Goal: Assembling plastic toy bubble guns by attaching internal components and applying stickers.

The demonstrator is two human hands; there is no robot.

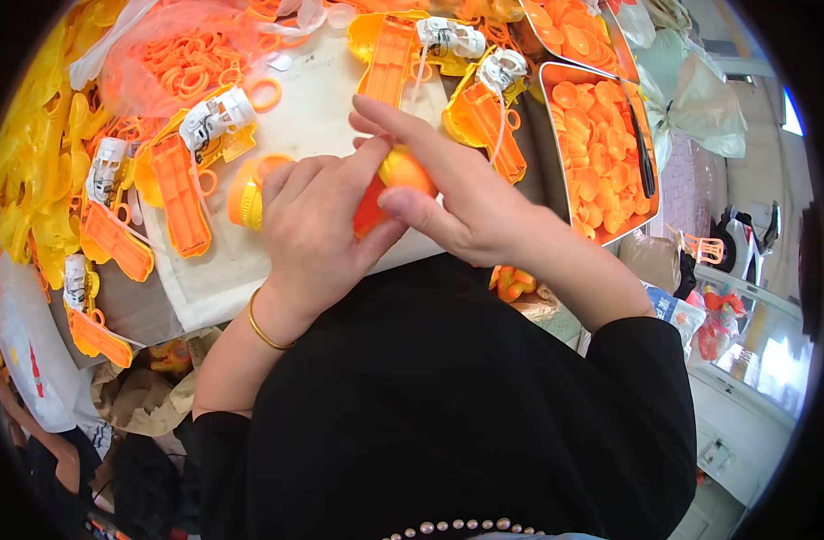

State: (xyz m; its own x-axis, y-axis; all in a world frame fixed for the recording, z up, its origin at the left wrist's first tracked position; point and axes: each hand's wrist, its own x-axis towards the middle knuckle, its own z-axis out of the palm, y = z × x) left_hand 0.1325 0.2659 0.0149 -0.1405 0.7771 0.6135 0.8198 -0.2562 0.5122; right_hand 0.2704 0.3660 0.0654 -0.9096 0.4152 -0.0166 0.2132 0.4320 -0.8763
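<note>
An orange and yellow plastic toy gun (369, 214) is held between my hands above the near edge of the white work mat. My left hand (313, 211) wraps round its middle, its fingers closed. A ribbed yellow ring and orange end stick out to the left of that hand. Around the toy's rounded right end, my right hand (461, 193) has its thumb on the near side and its fingers stretched along the far side. My hands cover most of the toy. Beyond them, an open half-shell with a white mechanism (218, 119) lies on the mat.
More open half-shells (389, 63) with white mechanisms and thin tubes surround the mat (308, 99). A tray (601, 148) of orange round caps stands right, with black-handled tool on its rim. A plastic bag (191, 67) of orange rings lies far left; yellow shells (34, 153) pile up leftmost.
</note>
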